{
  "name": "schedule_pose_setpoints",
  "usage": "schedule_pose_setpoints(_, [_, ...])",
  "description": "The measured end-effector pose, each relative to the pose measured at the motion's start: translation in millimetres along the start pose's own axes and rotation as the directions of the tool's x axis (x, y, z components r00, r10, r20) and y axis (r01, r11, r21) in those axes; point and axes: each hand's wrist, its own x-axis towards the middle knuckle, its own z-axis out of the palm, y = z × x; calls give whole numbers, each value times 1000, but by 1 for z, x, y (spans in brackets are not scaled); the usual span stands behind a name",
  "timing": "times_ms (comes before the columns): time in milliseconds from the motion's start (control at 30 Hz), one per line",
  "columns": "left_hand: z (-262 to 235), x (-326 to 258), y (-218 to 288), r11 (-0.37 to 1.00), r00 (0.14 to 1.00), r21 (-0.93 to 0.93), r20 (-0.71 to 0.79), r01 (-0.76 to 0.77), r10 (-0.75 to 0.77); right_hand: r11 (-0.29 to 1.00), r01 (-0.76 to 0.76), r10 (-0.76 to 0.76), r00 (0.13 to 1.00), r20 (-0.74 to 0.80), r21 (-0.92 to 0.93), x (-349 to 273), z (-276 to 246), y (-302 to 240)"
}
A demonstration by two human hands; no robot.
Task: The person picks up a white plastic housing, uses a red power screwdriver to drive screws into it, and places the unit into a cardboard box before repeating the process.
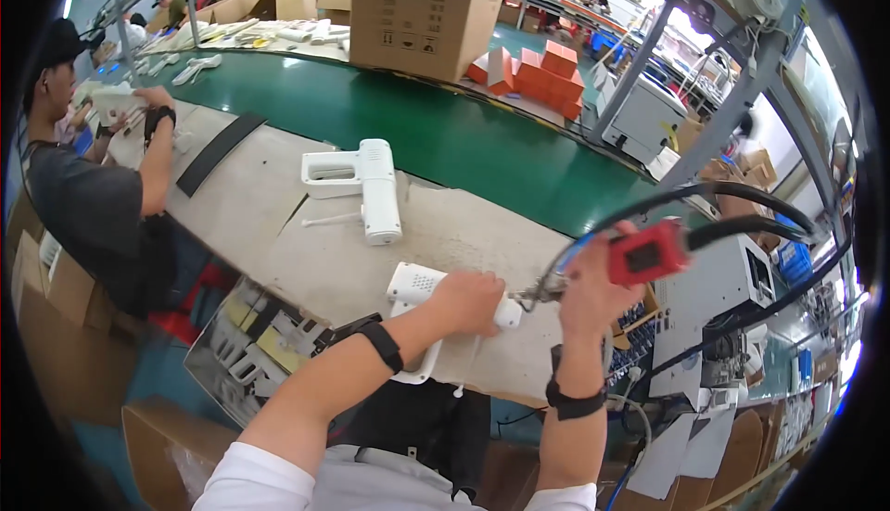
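Note:
My left hand (pixel 469 302) is closed around the barrel of a white pistol-shaped device (pixel 414 281), pressing it to the worktop near the front edge. The device's loop handle lies toward me, and a thin white lead hangs from it. My right hand (pixel 590 293) grips a red power tool (pixel 649 253) with thick black cables trailing off to the right. The tool's metal tip (pixel 545 290) is at the right end of the device; whether it touches cannot be made out. Farther back lies a second white pistol-shaped device (pixel 378 194), untouched, its thin lead stretched out leftward.
Beyond the worktop (pixel 278 251) runs a green conveyor belt (pixel 278 94). A big cardboard box (pixel 417 15) and orange boxes (pixel 547 75) stand behind it. A black strip (pixel 221 154) lies at left, near a co-worker (pixel 88 168). Below is a parts bin (pixel 250 353).

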Motion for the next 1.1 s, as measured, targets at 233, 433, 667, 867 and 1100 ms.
schedule_pose_setpoints(233, [-7,8,4,997,997,-15,-6,71,-71,994,76,-80,996,-44,-77,2,-4,-47])
schedule_pose_setpoints(433, [-5,11,4,998,998,16,1,67,-67,991,-13,14,1000,4,-130,-3,-12,-36])
schedule_pose_setpoints(667, [-19,1,4,999,999,-23,-14,38,-38,968,61,-49,997,54,-244,-13,-14,20])
schedule_pose_setpoints(867, [-45,-37,-60,997,996,42,57,70,-73,958,91,-61,991,118,-270,-7,-11,10])
schedule_pose_setpoints(1100, [-46,-20,-22,985,955,-52,260,162,-143,985,159,-154,986,67,-73,13,26,-30])
